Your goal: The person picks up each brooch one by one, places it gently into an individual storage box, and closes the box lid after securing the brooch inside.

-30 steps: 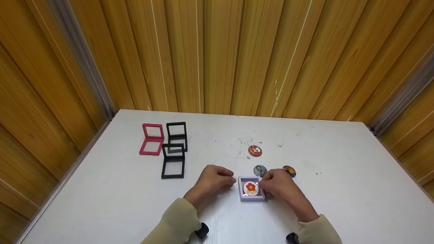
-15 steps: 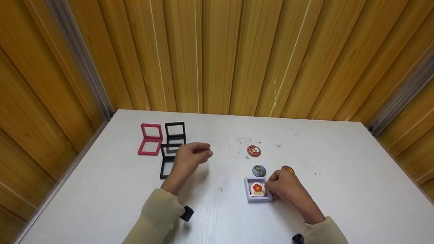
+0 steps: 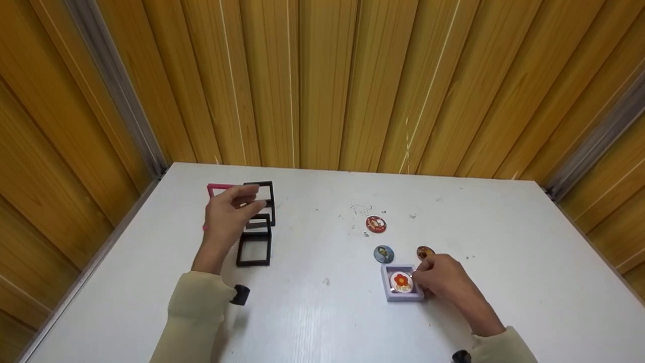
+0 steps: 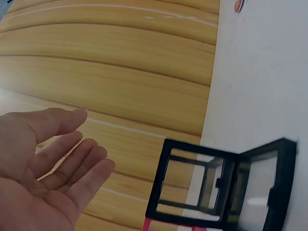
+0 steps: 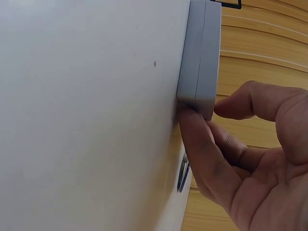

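Lilac case [image 3: 405, 298] is edge-pinched on the bench [image 3: 312, 322] by the right grip [image 3: 447, 276]; setting-aside is judged in hand. Left grip [image 3: 225, 218], loosely parted, empty, is poised near black frames [image 3: 257, 235]; a pinch seems needed next.

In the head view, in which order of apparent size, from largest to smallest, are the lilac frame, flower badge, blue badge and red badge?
1. Lilac frame
2. Flower badge, slightly ahead
3. Blue badge and red badge: too alike to rank

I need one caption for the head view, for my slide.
The right hand holds a lilac frame with a flower badge; the left hand hovers by the black frames.
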Available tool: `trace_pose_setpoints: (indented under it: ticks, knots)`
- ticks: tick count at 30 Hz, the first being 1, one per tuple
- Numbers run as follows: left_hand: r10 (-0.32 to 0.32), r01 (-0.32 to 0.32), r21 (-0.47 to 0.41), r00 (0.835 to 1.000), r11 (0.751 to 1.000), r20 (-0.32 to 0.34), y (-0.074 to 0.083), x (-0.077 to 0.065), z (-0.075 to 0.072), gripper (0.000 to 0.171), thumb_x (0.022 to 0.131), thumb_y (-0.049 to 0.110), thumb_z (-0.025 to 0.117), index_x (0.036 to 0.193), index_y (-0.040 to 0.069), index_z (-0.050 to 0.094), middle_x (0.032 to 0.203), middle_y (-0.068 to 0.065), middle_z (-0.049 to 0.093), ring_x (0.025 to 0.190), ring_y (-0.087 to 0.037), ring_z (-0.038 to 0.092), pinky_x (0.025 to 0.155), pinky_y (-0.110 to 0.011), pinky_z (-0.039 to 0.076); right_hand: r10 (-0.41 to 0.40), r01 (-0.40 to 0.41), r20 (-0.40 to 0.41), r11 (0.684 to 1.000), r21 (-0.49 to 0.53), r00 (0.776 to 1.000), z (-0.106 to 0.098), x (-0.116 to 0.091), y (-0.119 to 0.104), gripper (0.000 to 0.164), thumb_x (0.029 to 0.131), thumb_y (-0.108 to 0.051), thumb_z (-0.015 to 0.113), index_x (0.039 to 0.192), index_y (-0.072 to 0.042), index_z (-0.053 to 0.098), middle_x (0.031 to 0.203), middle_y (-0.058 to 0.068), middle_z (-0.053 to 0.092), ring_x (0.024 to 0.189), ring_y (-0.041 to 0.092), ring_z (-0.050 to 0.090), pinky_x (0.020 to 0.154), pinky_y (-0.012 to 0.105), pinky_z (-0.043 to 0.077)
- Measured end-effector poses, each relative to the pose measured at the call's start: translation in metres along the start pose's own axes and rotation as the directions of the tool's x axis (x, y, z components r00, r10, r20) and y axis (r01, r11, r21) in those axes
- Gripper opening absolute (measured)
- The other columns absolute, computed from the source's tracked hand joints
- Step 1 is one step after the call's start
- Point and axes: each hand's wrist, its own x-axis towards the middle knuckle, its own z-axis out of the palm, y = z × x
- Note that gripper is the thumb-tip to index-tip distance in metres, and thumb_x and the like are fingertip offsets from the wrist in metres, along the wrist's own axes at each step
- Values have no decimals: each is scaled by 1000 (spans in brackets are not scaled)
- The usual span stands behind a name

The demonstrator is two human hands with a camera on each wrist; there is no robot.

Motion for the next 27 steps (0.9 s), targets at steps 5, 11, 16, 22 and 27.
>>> trace_pose_setpoints:
  ticks: [5, 11, 16, 22, 27]
  knots:
    - [-76, 74, 71, 997, 995, 27, -12, 7, -18, 43, 97, 12, 79, 139, 7, 69, 138, -17, 67, 128, -32, 61, 102, -43, 55, 26, -26, 3, 999, 18, 1000, -8, 1, 6, 6, 89, -2, 70, 85, 1, 68, 84, 10, 66, 69, 19, 64, 60, 29, 54]
    - [-125, 113, 137, 989, 984, 83, -26, 11, -28, 43, 98, 12, 78, 139, 7, 69, 136, -16, 67, 125, -32, 61, 92, -37, 59, 22, -22, 11, 999, 23, 1000, -15, 4, 12, 7, 89, -4, 71, 87, 2, 68, 83, 9, 67, 69, 18, 65, 60, 30, 55]
    - [-150, 137, 128, 983, 982, 101, -35, 14, -28, 40, 99, 7, 75, 139, 6, 69, 136, -17, 67, 123, -31, 63, 97, -39, 57, 19, -19, 8, 999, 39, 1000, -21, 5, 20, 8, 88, -4, 71, 89, 3, 67, 82, 8, 67, 70, 18, 65, 62, 30, 55]
    - [-158, 145, 122, 981, 982, 111, -41, 17, -24, 37, 100, 6, 74, 137, 4, 70, 133, -19, 68, 119, -30, 63, 102, -43, 54, 33, -34, 12, 998, 44, 999, -29, 6, 27, 9, 90, -5, 70, 92, 3, 67, 85, 9, 67, 72, 19, 64, 63, 31, 55]
    - [-157, 142, 144, 983, 979, 100, -44, 18, -24, 31, 100, 6, 74, 131, 4, 74, 126, -16, 72, 112, -28, 64, 96, -39, 56, 43, -43, 12, 999, 21, 999, -36, 7, 33, 11, 90, -7, 71, 93, 4, 68, 86, 9, 67, 74, 20, 63, 64, 31, 55]
